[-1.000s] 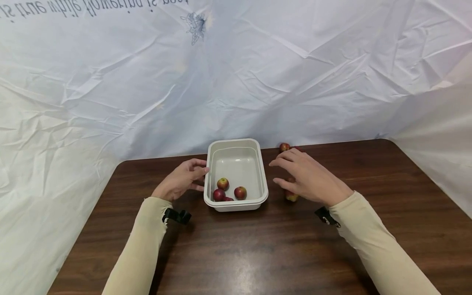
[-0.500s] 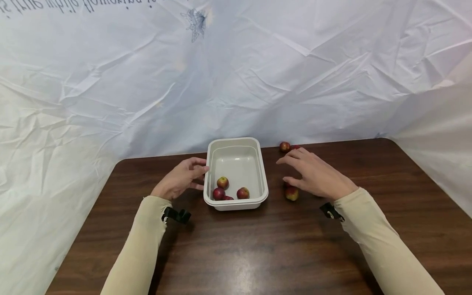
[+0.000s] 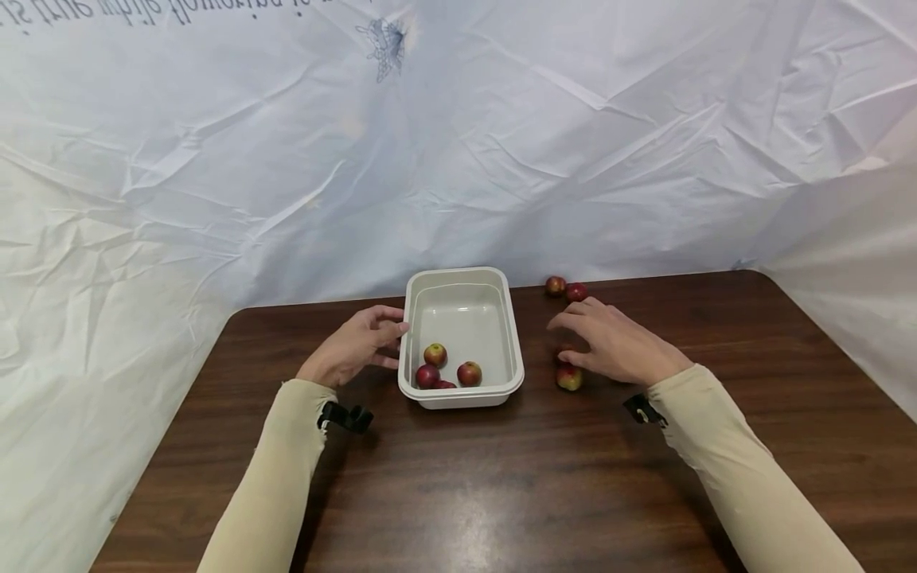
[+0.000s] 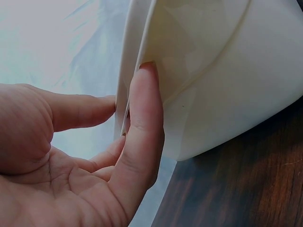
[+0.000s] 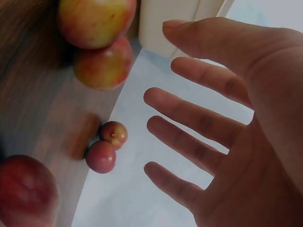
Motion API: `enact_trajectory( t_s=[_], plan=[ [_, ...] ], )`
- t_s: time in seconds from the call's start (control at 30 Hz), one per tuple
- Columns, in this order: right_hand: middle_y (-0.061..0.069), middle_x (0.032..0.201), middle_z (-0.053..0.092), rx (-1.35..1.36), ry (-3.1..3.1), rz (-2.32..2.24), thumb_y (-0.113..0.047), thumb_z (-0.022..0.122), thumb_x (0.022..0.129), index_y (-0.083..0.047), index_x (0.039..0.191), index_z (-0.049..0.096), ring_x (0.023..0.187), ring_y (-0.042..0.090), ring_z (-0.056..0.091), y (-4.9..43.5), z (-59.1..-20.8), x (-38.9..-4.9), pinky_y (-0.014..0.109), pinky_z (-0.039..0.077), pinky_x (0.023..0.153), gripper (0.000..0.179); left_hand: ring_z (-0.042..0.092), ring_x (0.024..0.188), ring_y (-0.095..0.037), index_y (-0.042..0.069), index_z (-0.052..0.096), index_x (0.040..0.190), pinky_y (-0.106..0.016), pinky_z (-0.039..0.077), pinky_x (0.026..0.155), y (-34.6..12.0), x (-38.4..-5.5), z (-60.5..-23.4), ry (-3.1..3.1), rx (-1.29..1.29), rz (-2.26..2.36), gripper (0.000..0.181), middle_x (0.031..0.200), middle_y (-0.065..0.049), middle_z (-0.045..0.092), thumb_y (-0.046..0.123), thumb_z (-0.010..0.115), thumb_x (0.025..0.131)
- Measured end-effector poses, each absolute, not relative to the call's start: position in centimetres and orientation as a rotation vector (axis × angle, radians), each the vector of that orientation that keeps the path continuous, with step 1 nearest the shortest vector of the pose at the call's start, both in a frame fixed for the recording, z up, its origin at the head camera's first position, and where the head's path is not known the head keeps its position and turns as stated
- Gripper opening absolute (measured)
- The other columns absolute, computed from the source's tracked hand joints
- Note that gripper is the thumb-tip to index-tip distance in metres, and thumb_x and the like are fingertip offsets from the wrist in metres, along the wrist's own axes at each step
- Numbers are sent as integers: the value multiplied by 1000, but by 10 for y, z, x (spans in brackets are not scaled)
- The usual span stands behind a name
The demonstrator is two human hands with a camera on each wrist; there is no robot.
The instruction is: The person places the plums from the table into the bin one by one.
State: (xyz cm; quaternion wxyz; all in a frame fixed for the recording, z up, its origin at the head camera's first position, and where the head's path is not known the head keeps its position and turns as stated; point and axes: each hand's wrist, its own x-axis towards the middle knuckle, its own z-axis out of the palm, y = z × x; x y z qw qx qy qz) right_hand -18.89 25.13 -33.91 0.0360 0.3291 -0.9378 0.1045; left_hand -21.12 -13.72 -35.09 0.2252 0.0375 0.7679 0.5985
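Observation:
A pale plastic container [image 3: 510,350] stands on the table with several small red-and-yellow apples [image 3: 469,374] grouped at its near end. My left hand [image 3: 356,344] holds its left rim, thumb at the edge and fingers against the outer wall, as the left wrist view shows. Right of the container, my right hand [image 3: 609,342] hovers palm down, fingers spread and holding nothing. A yellow-red apple [image 3: 569,377] lies just below its thumb. Beyond the fingertips, two more apples [image 3: 555,286] rest by the table's back edge. In the right wrist view a dark red apple [image 5: 26,191] lies at lower left.
The brown wooden table [image 3: 458,485] reaches back to a hanging white wrinkled sheet [image 3: 458,159] right behind the container. More white sheet closes off the left and right sides. Dark straps [image 3: 345,416] sit at both wrists.
My right hand has moved right, away from the container, and dipped slightly over the loose apples. One apple in the container rolled right and back. My left hand stays at the rim.

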Motion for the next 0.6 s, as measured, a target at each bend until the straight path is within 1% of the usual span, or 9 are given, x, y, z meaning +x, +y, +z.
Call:
enact_trajectory(
  t_s=[0.2,0.43,0.6],
  plan=[
    [9,118,70,1010,-2912,328,-17,79,90,-7,121,69,113,29,59,255,-343,-192,49,52,96,34,67,105,-24,3,41,146,-40,63,84,-137,-213,-353,2119,93,1651,45,136,-24,58,22,53,108],
    [4,110,71,1009,-2960,350,-12,78,89,-13,114,72,108,25,61,259,-347,-194,45,53,91,25,65,111,-28,2,39,147,-40,63,85,-137,-212,-353,2137,103,1640,47,138,-24,57,23,53,108],
    [0,106,70,1016,-2971,344,-12,78,90,-16,111,72,106,25,60,261,-349,-196,45,53,89,22,65,112,-29,3,40,147,-41,63,85,-136,-212,-353,2137,98,1641,46,138,-25,57,23,53,108]
  ],
)
